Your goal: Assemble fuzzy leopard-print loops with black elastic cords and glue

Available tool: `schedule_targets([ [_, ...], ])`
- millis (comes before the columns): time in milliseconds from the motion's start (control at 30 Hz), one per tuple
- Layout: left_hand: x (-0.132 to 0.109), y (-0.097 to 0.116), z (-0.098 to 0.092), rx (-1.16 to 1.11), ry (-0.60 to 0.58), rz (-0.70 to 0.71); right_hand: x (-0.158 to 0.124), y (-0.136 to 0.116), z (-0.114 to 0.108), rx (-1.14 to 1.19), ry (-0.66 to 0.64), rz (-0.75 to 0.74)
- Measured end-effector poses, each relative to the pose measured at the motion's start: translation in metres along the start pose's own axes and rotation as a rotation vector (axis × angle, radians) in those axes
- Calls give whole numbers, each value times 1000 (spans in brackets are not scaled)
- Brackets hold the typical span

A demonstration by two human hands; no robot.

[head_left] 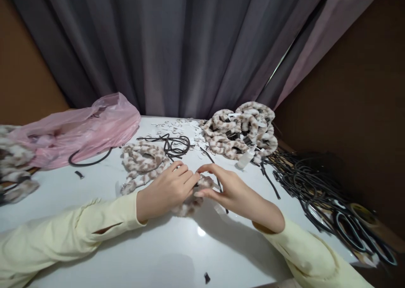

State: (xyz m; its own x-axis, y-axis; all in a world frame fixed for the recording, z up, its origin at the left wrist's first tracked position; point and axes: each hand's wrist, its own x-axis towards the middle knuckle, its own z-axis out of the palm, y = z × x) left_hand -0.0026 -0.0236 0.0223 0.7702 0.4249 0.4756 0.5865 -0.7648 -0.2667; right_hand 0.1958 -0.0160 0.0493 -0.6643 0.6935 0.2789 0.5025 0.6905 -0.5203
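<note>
A fluffy white-and-brown spotted fabric tube is held low over the table between my two hands. My left hand is closed around it from the left, its fingers curled over the top and hiding part of it. From the right, my right hand grips the tube's other end between curved thumb and index finger, close to the left fingertips. Just behind the left hand lies a coiled furry tube of the same pattern. A thin dark cord runs behind the right hand's fingers.
Dark cords and small metal pieces lie at the back. A pile of furry rings, a white bottle and heaped black cords are right. A pink plastic bag and furry tubes are left.
</note>
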Motion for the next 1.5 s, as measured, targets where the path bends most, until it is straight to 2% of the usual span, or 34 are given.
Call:
schedule_targets([
  [133, -1, -6, 3, 45, 205, 72, 6, 5, 12, 94, -50, 71],
  [300, -3, -12, 1, 94, 374, 172, 2, 6, 9, 143, -68, 43],
  [467, -6, -13, 1, 94, 466, 203, -1, 2, 4, 366, -118, 90],
  [567, -5, -12, 2, 83, 467, 183, -1, 1, 8, 415, -70, 76],
  [667, -2, -8, 2, 44, 461, 140, -1, 0, 18, 303, 82, 21],
  [767, 1, -5, 0, -11, 448, 98, -2, -3, 31, 66, 309, -82],
  [833, 2, -2, -1, -45, 437, 87, -3, -3, 39, -87, 402, -149],
  [933, 2, -1, -1, -97, 430, 92, -5, -2, 46, -295, 457, -252],
  [1033, 1, -4, 0, -106, 416, 114, -6, 2, 44, -477, 449, -369],
  [1100, 0, -9, 0, -67, 416, 137, -5, 3, 38, -468, 419, -379],
  [1167, -1, -14, -1, -5, 427, 172, -3, 3, 28, -268, 345, -284],
  [1233, -2, -18, -1, 46, 458, 215, -1, 2, 18, 64, 176, -107],
  [1333, -6, -19, 3, 67, 522, 285, 1, 0, 6, 501, -152, 134],
  [1400, -9, -18, 6, 48, 535, 317, 1, -1, 3, 671, -288, 199],
  [1500, -11, -15, 9, 10, 500, 334, 2, -2, 1, 833, -396, 231],
])
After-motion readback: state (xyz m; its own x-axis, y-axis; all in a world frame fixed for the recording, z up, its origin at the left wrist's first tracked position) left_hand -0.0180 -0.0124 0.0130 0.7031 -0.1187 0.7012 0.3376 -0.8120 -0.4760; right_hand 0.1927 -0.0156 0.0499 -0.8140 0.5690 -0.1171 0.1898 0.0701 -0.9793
